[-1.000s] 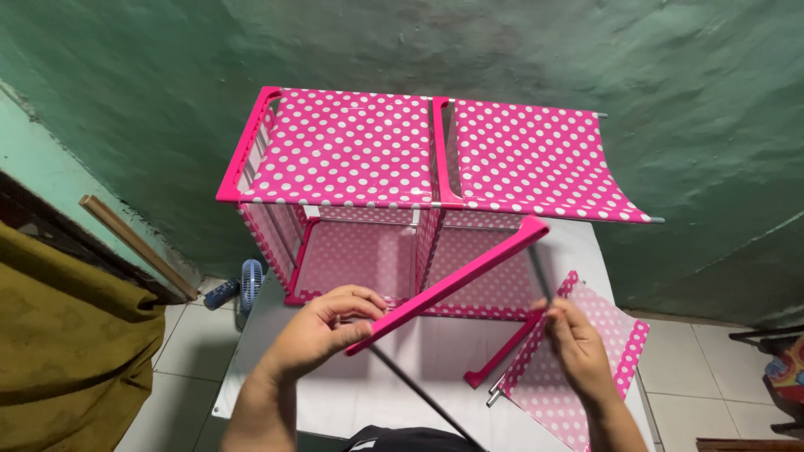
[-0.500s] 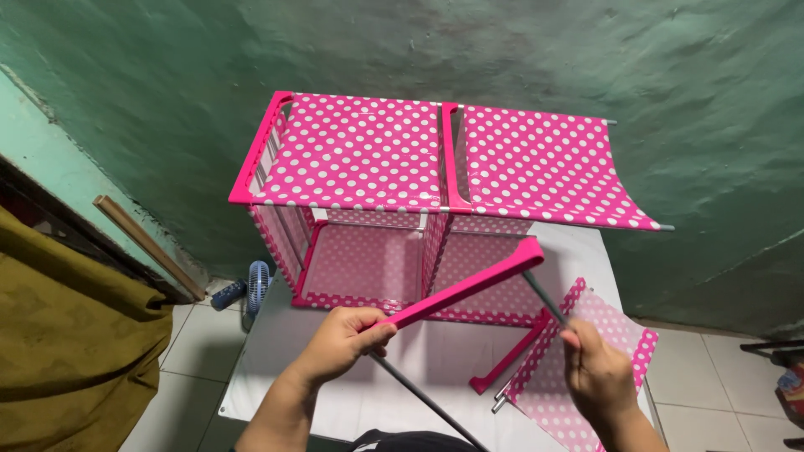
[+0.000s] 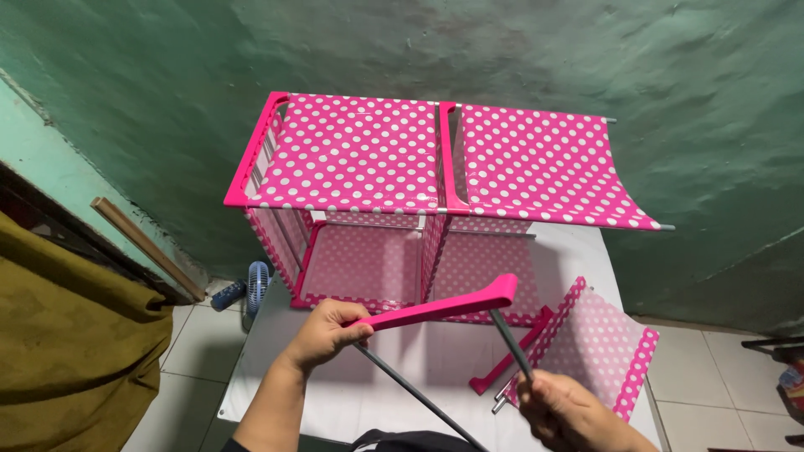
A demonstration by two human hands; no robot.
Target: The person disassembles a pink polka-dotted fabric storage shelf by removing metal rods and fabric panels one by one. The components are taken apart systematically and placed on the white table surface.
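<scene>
While left hand (image 3: 322,335) grips it, pink bar (image 3: 440,307) lies near-horiz, far end up-right, w/ grey rod (image 3: 511,345) in right hand (image 3: 569,410).

Bare white desk (image 3: 419,368) lies open at lower centre of the frame, between the two hands, crossed only by a slanting grey rod (image 3: 419,395). Behind it, the pink polka-dot fabric rack (image 3: 360,167) blocks the middle of the frame. A loose dotted panel (image 3: 599,339) crowds the lower right, and the pink bar (image 3: 440,308) spans above the gap.

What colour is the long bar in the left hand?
The bar held by the left hand is plain bright pink; the head view shows it.
</scene>
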